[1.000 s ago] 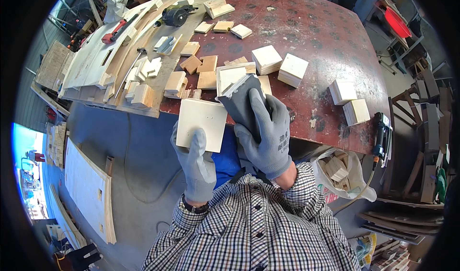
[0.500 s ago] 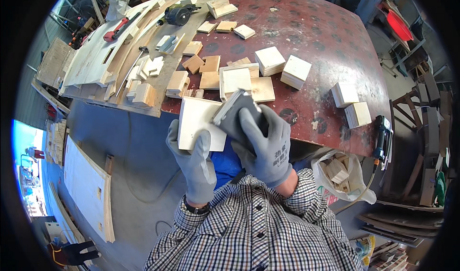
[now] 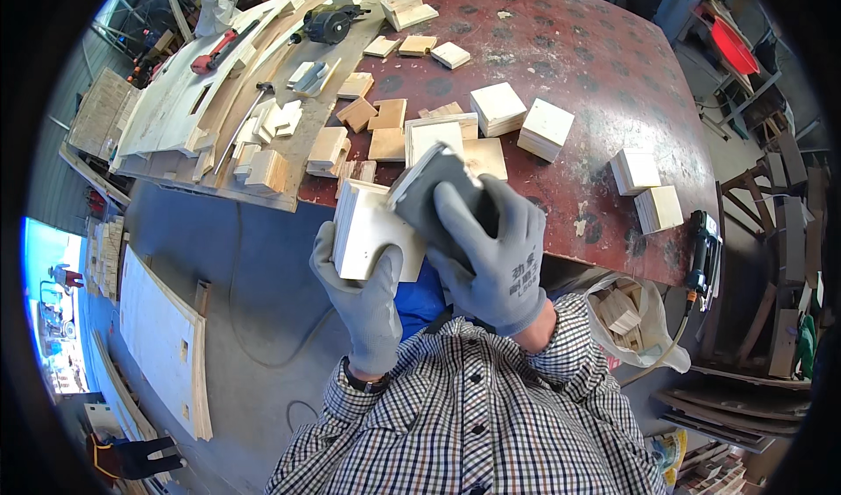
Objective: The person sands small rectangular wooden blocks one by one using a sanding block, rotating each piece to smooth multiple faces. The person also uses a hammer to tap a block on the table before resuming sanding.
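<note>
My left hand [image 3: 363, 298], in a grey glove, is closed around a pale wooden block [image 3: 372, 236], with the thumb on its broad face. My right hand [image 3: 504, 258], gloved alike, grips a dark grey sanding block [image 3: 434, 195]. The sanding block is tilted and lies against the upper right of the wooden block, where it hides that edge. Both pieces are in front of the near edge of the dark red worktable [image 3: 596, 74]. Just beyond my hands, several plywood blocks [image 3: 435, 136] lie close together on the table.
To the right stand two pale blocks [image 3: 634, 173], near a black hand tool [image 3: 701, 254] with a hose. Below the table edge hangs a white bag [image 3: 661, 320] of wood offcuts. A hammer [image 3: 263, 88], a red tool [image 3: 213, 53] and a black power tool [image 3: 328, 24] lie on boards at left.
Both hands have shifted slightly right. The wooden block has turned, so its left side edge shows more. The sanding block stays against it in my right hand.
</note>
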`<state>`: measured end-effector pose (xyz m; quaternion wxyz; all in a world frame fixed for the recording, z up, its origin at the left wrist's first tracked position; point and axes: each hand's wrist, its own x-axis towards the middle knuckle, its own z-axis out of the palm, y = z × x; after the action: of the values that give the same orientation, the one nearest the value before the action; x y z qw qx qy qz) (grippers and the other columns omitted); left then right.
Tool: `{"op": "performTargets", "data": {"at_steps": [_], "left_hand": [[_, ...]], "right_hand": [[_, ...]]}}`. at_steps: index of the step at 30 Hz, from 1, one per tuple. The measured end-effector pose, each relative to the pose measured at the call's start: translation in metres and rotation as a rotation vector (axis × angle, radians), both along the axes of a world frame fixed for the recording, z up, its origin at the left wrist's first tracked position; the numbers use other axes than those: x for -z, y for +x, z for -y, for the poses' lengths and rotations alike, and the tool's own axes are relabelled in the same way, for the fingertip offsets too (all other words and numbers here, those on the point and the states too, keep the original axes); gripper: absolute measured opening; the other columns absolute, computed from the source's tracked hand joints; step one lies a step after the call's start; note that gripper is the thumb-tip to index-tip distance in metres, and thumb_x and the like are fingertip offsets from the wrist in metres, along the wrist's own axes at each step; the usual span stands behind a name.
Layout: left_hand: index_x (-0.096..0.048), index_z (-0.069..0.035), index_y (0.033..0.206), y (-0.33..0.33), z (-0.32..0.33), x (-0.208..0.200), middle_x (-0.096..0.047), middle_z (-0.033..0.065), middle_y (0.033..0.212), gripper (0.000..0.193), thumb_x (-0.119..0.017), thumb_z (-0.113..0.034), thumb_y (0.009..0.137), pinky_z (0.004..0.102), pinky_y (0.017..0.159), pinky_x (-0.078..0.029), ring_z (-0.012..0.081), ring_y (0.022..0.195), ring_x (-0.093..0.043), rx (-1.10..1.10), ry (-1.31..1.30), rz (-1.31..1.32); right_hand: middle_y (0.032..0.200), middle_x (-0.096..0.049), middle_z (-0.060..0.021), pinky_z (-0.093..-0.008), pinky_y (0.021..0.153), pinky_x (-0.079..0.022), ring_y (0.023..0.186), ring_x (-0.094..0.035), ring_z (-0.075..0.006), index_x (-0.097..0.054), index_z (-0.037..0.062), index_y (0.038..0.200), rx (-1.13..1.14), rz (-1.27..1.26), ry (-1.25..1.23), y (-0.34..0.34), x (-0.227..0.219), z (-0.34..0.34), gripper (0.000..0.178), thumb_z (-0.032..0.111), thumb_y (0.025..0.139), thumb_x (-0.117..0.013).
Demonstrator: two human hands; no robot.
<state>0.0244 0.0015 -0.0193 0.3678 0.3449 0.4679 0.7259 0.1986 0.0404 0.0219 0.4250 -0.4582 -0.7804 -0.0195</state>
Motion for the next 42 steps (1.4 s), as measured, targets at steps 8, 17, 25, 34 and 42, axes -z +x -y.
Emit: {"op": "performTargets", "data": {"at_steps": [8, 17, 25, 34, 42], "left_hand": [[-0.039, -0.009, 0.16, -0.007, 0.004, -0.004, -0.057, 0.0113, 0.149, 0.063, -0.068, -0.031, 0.109, 0.0365, 0.109, -0.057, 0.0241, 0.131, -0.062, 0.189, -0.081, 0.237], [-0.045, -0.008, 0.16, -0.002, -0.003, -0.021, -0.058, 0.0117, 0.154, 0.066, -0.049, -0.055, 0.114, 0.0453, 0.114, -0.054, 0.028, 0.138, -0.06, 0.557, -0.155, 0.656], [-0.039, -0.007, 0.163, -0.003, 0.0, -0.011, -0.055, 0.0168, 0.158, 0.067, -0.049, -0.053, 0.114, 0.0506, 0.118, -0.054, 0.0315, 0.142, -0.059, 0.542, -0.085, 0.735], [-0.045, -0.007, 0.157, -0.012, 0.003, -0.018, -0.059, 0.0131, 0.147, 0.061, -0.06, -0.04, 0.108, 0.0449, 0.115, -0.049, 0.0246, 0.134, -0.059, 0.564, -0.179, 0.556], [-0.04, -0.006, 0.164, -0.049, 0.005, -0.013, -0.057, 0.0141, 0.154, 0.076, -0.071, -0.034, 0.1, 0.0519, 0.12, -0.047, 0.0323, 0.143, -0.057, 0.666, -0.25, 0.254]], "right_hand": [[0.136, -0.056, -0.026, -0.0502, 0.102, -0.048, 0.119, -0.058, -0.04, -0.051, 0.0025, 0.158, 0.074, -0.308, -0.084, 0.022, 0.037, -0.034, 0.073, 0.03, 0.095, -0.077], [0.148, -0.053, -0.0305, -0.0538, 0.107, -0.045, 0.129, -0.057, -0.0454, -0.049, 0.0025, 0.159, -0.226, -0.245, -0.143, -0.022, 0.044, 0.026, 0.079, 0.044, 0.096, -0.073], [0.141, -0.053, -0.0316, -0.052, 0.107, -0.049, 0.121, -0.059, -0.0464, -0.034, -0.008, 0.164, -0.149, -0.566, -0.431, -0.005, 0.052, -0.012, 0.082, 0.036, 0.103, -0.068], [0.14, -0.053, -0.0259, -0.0434, 0.112, -0.046, 0.126, -0.058, -0.0356, -0.029, -0.0058, 0.168, -0.216, -0.66, -0.457, 0.004, 0.056, -0.001, 0.081, 0.029, 0.104, -0.066], [0.146, -0.052, -0.0292, -0.0459, 0.114, -0.045, 0.13, -0.057, -0.0417, -0.037, -0.0061, 0.164, -0.43, -0.511, -0.326, 0.02, 0.047, -0.006, 0.084, 0.029, 0.096, -0.071]]}}
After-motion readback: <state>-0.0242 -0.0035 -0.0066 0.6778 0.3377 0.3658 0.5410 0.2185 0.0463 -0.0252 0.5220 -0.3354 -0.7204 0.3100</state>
